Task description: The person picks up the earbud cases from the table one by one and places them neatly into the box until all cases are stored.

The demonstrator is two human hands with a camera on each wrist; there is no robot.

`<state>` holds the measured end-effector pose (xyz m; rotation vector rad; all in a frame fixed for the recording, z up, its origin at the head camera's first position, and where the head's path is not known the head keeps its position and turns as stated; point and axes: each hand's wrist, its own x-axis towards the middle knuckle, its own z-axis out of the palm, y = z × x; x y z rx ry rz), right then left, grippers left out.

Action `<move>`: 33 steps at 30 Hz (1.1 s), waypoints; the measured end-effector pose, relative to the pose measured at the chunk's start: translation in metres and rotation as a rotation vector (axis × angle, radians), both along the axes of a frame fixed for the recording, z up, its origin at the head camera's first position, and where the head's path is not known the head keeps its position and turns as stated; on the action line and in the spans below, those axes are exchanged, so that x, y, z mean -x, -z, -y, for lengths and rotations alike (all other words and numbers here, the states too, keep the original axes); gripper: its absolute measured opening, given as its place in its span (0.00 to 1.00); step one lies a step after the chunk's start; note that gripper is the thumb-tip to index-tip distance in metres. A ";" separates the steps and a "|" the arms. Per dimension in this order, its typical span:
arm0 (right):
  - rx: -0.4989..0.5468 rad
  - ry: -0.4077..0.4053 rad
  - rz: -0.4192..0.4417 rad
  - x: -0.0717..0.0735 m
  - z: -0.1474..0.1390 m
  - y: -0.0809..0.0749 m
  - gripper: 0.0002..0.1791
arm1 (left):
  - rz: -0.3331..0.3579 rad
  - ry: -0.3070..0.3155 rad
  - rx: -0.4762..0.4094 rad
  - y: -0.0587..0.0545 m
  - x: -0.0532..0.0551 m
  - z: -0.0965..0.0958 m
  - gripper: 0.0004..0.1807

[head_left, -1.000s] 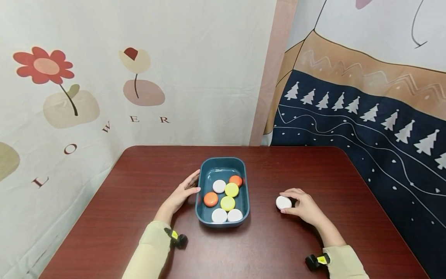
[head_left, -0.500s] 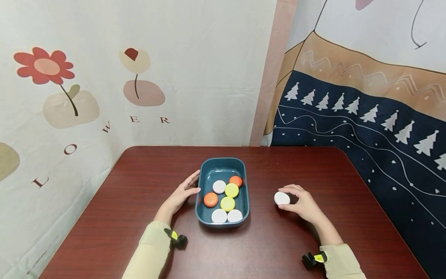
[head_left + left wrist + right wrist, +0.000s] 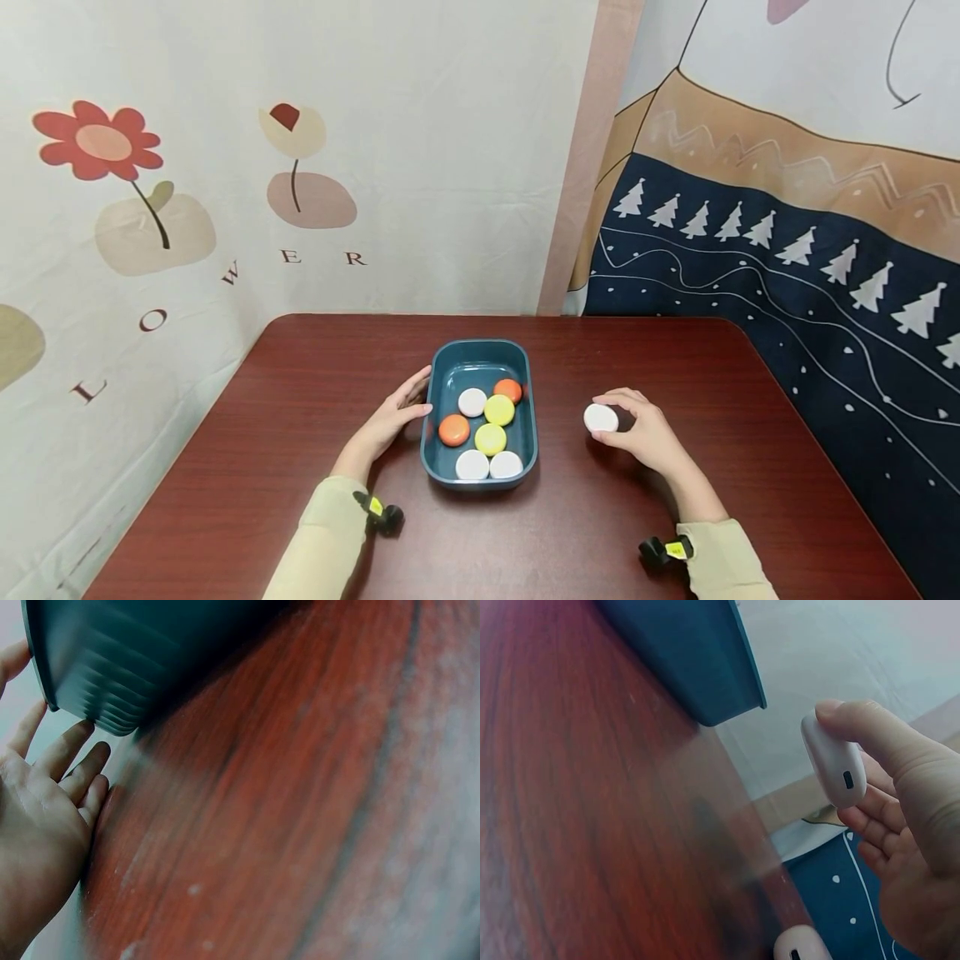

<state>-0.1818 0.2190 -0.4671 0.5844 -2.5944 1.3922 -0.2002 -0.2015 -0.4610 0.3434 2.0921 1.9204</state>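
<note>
My right hand (image 3: 648, 433) pinches a white disc (image 3: 601, 419) between thumb and fingers, to the right of the dark teal tray (image 3: 480, 353). In the right wrist view the white disc (image 3: 834, 761) is thick and rounded, with a small dark slot in its edge, and is held off the table. My left hand (image 3: 384, 425) rests against the tray's left side, its thumb at the rim; the left wrist view shows its fingers extended along the ribbed wall. Inside the tray lie three white discs (image 3: 472, 465), two yellow discs (image 3: 491, 439) and two orange discs (image 3: 453, 430).
The tray stands on a reddish-brown wooden table (image 3: 300, 375). Behind it hangs a printed cloth (image 3: 450, 167). At the bottom of the right wrist view another pale rounded thing (image 3: 802, 941) with a dark slot is partly cut off; whether it is a reflection I cannot tell.
My right hand has lifted the white disc off the table and carried it slightly left, toward the tray. The left hand and the tray have stayed in place.
</note>
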 end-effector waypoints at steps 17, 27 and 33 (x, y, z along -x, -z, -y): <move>0.107 0.019 -0.072 0.011 0.029 -0.008 0.25 | -0.035 0.014 -0.015 0.007 0.003 0.003 0.37; 0.134 0.021 -0.043 0.016 0.046 -0.011 0.24 | -0.028 0.012 -0.015 0.004 0.001 0.001 0.38; 0.144 0.016 -0.030 0.020 0.054 -0.011 0.24 | -0.026 0.011 -0.020 0.003 0.000 0.001 0.38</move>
